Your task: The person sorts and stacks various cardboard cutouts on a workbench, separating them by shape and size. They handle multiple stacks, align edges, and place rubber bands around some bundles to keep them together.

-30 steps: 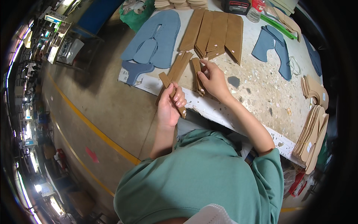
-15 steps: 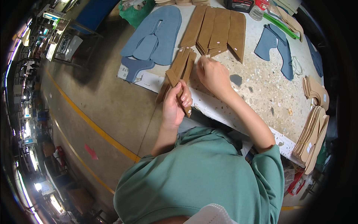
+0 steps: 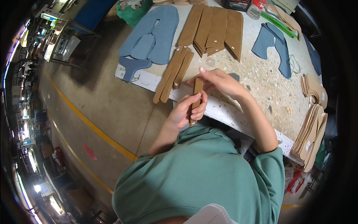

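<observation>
My left hand [image 3: 186, 111] is closed around a short brown strip [image 3: 198, 86], possibly a small stack, which points upward near the table's front edge. A small white label marks its lower end. Just beyond, my right hand [image 3: 220, 83] has its thumb raised and its fingers apart, partly behind the strip's upper end; whether they touch it I cannot tell. Left of the hands lie narrow brown strips [image 3: 170, 77], their near ends jutting past the table edge. A shorter brown strip [image 3: 184, 69] rests beside them. Farther back, several wide brown panels [image 3: 216, 28] lie side by side in overlapping piles.
Blue pieces [image 3: 164, 37] lie at the table's far left, and curved blue pieces [image 3: 280, 46] farther right. Stacks of tan pieces [image 3: 306, 130] sit at the right edge. A bottle [image 3: 255, 12] and a green tray [image 3: 278, 24] stand at the back of the speckled table [image 3: 257, 97].
My left hand has moved right, bringing the strip away from the other strips and turning it more upright. My right hand has come nearer, its fingers spreading.
</observation>
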{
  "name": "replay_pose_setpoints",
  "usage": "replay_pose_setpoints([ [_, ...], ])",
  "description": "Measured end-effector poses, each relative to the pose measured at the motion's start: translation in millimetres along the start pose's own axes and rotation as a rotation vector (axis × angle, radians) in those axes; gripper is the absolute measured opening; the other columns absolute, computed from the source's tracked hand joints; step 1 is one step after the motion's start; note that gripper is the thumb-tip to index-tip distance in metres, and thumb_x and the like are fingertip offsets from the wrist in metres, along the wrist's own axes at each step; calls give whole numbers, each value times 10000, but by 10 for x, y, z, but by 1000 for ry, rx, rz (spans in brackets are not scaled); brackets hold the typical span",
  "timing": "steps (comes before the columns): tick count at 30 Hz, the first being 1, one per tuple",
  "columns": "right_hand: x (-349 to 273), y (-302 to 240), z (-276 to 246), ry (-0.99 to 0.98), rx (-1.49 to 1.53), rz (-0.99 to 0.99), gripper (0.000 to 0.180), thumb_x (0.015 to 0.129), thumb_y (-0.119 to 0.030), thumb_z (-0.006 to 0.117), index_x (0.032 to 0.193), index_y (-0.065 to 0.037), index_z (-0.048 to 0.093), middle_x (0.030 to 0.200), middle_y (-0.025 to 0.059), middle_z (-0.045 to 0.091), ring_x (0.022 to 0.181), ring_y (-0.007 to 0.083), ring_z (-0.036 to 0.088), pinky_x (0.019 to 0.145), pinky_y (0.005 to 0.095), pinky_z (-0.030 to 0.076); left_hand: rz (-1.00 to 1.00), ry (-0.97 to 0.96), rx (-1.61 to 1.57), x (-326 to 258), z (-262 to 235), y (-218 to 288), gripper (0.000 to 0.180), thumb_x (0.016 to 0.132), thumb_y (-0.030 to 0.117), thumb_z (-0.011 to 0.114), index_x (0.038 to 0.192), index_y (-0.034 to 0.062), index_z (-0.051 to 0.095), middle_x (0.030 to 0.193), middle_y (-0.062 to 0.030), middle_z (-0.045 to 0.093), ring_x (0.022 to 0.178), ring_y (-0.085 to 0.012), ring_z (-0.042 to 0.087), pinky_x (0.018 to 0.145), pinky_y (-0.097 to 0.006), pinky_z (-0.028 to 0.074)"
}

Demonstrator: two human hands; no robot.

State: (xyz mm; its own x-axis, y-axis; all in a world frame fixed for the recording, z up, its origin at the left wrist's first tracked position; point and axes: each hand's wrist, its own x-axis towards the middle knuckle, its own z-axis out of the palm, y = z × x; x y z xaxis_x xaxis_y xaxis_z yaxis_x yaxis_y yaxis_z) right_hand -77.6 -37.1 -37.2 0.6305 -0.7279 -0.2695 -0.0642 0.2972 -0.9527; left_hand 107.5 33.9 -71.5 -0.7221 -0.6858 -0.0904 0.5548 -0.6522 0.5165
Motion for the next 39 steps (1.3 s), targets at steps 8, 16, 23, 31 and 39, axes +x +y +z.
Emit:
replay_pose_setpoints([
  [8,63,122,-151,295,-436,-219,268,794,-211,763,952,2,719,785,91,709,736,146,663,690,285,514,-70,220,-143,133,-45,-181,236,1012,275,448,1096,58,489,637,20,368,535,-80,374,506,-200,334],
  [16,711,272,-318,538,-516,-175,386,731,-316,803,968,-21,728,851,154,707,801,255,682,735,353,519,-26,419,145,-180,58,-74,230,998,209,433,1090,32,548,718,-33,536,626,-104,516,540,-211,382],
  [23,640,171,-161,620,-834,-277,316,800,-261,753,962,2,685,818,156,697,771,275,685,714,368,532,701,619,549,-332,45,159,157,997,150,464,1027,37,570,721,-17,554,621,-81,521,573,-203,398],
  [31,109,204,200,533,-1291,-244,444,685,-267,816,976,2,615,942,169,625,963,314,628,739,404,550,803,752,672,-342,-84,359,146,996,148,482,1008,36,575,714,-12,535,627,-64,476,583,-201,392],
  [39,297,222,383,631,-1318,-218,462,655,-234,817,976,33,619,1020,156,585,1005,292,591,739,366,561,756,719,670,-277,-53,230,151,994,166,496,1000,41,581,694,-2,539,616,-62,485,570,-195,377],
])
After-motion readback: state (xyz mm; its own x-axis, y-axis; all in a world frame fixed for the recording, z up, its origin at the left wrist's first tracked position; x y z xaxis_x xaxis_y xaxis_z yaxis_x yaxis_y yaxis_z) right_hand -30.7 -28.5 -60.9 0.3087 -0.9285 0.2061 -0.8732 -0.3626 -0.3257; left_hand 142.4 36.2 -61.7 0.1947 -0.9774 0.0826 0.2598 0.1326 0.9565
